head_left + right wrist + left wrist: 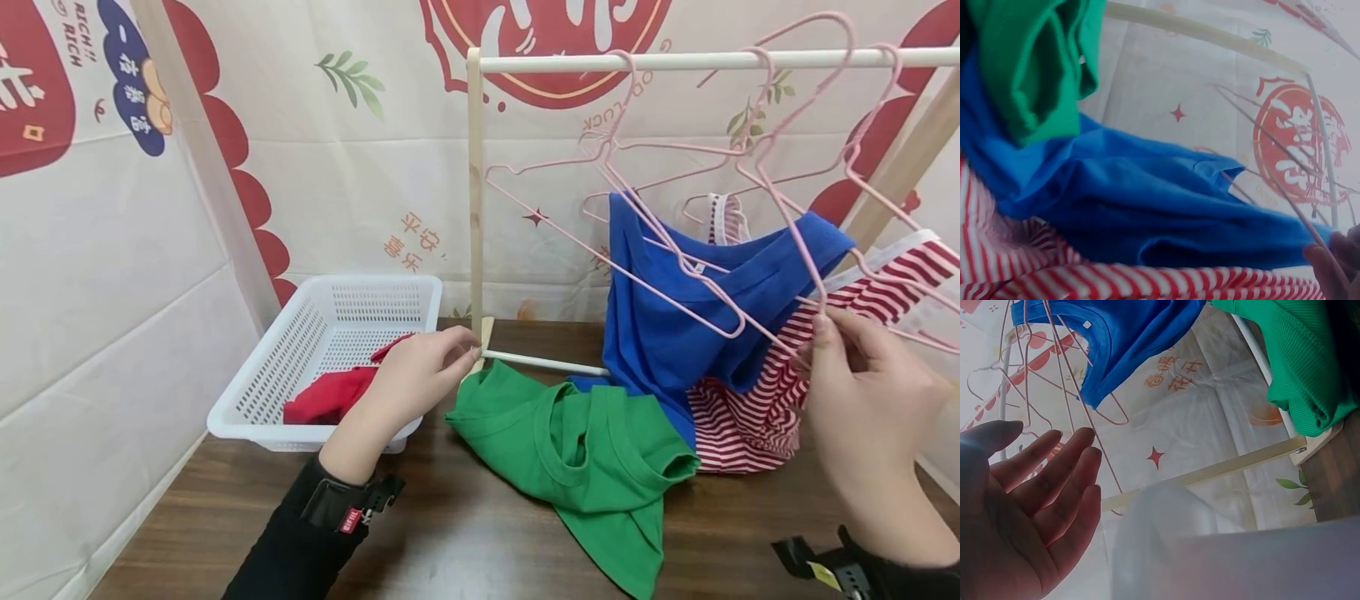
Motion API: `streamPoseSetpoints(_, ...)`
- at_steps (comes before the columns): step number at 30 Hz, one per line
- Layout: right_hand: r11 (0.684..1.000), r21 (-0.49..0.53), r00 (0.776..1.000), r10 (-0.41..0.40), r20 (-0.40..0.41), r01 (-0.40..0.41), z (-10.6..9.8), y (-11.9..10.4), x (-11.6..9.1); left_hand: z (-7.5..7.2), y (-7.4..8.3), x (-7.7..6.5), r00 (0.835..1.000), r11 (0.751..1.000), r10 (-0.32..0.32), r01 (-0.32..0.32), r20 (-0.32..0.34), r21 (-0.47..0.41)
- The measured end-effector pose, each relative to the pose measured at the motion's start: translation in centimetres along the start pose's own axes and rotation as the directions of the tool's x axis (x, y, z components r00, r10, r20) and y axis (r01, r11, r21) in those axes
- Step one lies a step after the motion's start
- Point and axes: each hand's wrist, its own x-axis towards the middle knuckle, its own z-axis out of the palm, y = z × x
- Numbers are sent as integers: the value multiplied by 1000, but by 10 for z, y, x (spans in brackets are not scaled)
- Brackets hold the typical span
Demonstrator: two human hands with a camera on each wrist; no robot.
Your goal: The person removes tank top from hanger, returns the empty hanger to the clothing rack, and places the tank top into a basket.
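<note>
Below the white rail [675,62], the right hand [870,383] pinches a pink hanger [793,225] between thumb and fingers, beside a blue garment [652,325] that hangs in front of red-striped cloth [757,425]. The left hand [427,367], its fingers loosely parted and holding nothing, is near the wooden post [476,192], between the white basket [251,375] and a crumpled green garment [570,450].

At seven o'clock in the head view, a long black cloth sleeve [288,537] meets a wide black wrist strap [330,500] by the bare left hand [427,367]. It bears a small red rectangular tag [350,520] with illegible white lettering, and a black bracket [386,492] at the tag's two o'clock. At four o'clock, another black sleeve [918,579] and a yellow-patched black strap [795,556] adjoin the bare right hand [873,400].
</note>
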Motion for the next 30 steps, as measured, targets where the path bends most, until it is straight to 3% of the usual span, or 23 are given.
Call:
streamPoseSetpoints(8, 996, 25, 987, 84, 139, -88, 13, -17, 15, 5, -2, 2, 1000, 1000, -5, 5, 7, 0)
streamPoseSetpoints(16, 990, 123, 981, 40, 189, -64, 24, -26, 25, 6, -2, 2, 1000, 1000, 1, -1, 5, 3)
streamPoseSetpoints(24, 994, 98, 980, 18, 199, -38, 36, -32, 30, 0, -2, 3, 999, 1000, -11, 11, -37, 11)
streamPoseSetpoints(30, 989, 137, 968, 18, 250, -54, 42, -37, 26, -4, -4, 0, 999, 1000, -15, 15, -37, -4)
